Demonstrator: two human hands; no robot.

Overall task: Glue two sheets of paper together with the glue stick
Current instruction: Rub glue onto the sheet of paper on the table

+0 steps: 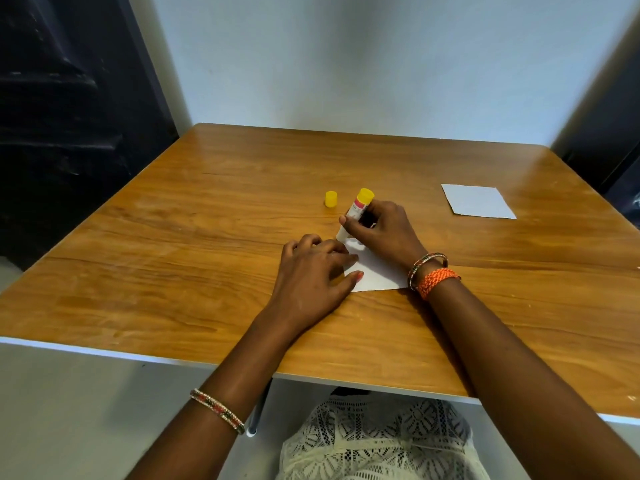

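Near the table's middle: glue going onto the first sheet.
The right hand [382, 230] grips the uncapped glue stick [355, 216], tip down on the near paper sheet [377, 275]; the left hand [311, 271], fingers spread, pins it. The yellow cap [331, 198] stands just beyond. The second sheet [478, 201] waits far right, unjoined. The hands hide the glue tip and any glue laid.

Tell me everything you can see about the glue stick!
The glue stick is a small tube, seemingly plastic, with a white body, a pink-red band on its label and a yellow end pointing up and away. It is tilted, with its lower end pressed on the paper. The right hand holds it around the middle, hiding part of the tube. Its yellow cap is off and stands apart on the table, just to the left. The left hand presses the paper, not the stick.
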